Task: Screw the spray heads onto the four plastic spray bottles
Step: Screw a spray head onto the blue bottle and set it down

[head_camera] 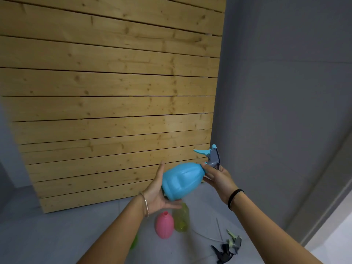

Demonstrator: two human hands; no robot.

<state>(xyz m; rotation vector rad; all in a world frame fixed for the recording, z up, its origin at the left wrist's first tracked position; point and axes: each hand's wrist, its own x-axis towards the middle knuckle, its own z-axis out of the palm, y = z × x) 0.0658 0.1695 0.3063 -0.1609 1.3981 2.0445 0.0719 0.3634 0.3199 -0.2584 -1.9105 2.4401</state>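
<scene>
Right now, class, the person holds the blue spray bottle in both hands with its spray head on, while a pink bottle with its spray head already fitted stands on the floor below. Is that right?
Not quite. The head view shows the pink bottle with an open neck and no spray head. The rest holds: the left hand and right hand hold the blue spray bottle, its spray head on.

Dim, even indoor light, brighter at near right floor [335, 235]. Soft shadows, no glare. Slight blur overall; wide-angle bending at edges.
</scene>
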